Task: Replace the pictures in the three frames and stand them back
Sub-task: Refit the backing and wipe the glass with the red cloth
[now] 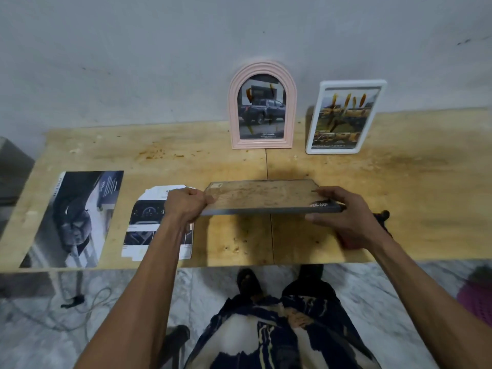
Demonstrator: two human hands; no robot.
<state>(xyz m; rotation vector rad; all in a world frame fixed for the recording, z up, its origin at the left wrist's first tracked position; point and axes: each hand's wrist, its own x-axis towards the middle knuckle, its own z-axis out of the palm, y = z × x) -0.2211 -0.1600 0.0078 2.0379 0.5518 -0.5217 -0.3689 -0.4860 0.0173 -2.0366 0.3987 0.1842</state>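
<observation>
I hold a grey rectangular frame (266, 197) flat above the wooden table (399, 198), its brown backing board facing up. My left hand (186, 203) grips its left end with curled fingers. My right hand (343, 214) holds its right end, thumb on top and fingers below. A pink arched frame (262, 107) with a pickup-truck picture stands against the wall behind. Right of it leans a white rectangular frame (346, 117) with a yellowish picture. Two loose pictures lie on the table at left: a large one (77, 217) and a smaller cut one (149, 222), partly under my left forearm.
The grey wall (159, 62) rises right behind the table. A dark object (382, 217) lies on the table behind my right hand. On the marble floor are a cable with plug (74, 299) at left and something pink (476, 296) at right. My legs stand below the table's front edge.
</observation>
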